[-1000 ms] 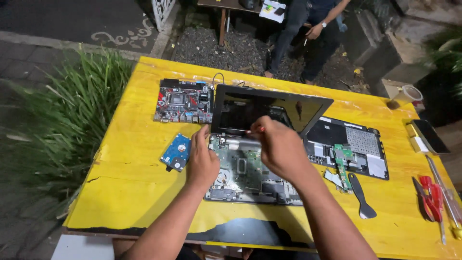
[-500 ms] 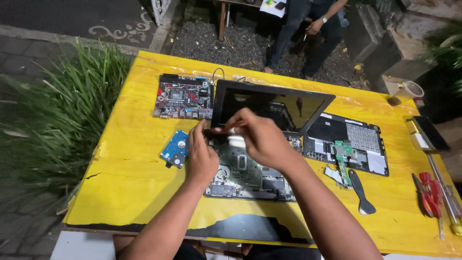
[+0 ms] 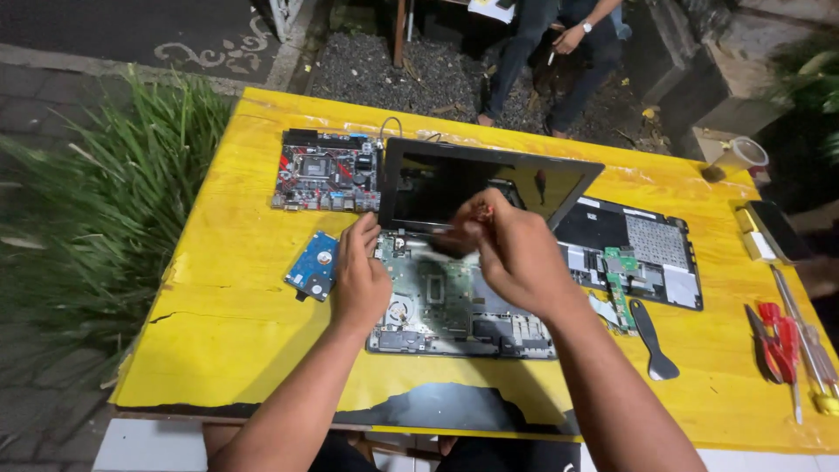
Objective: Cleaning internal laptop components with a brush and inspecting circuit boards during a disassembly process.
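The opened laptop (image 3: 463, 293) lies at the middle of the yellow table (image 3: 236, 350), its bare circuit board facing up and its screen (image 3: 454, 188) raised at the far side. The left hand (image 3: 360, 278) rests loosely curled on the base's left edge, steadying it. The right hand (image 3: 516, 249) hovers over the board, fingers pinched on something small and blurred; what it is cannot be told. A slip here could drop that piece into the board or scrape its parts.
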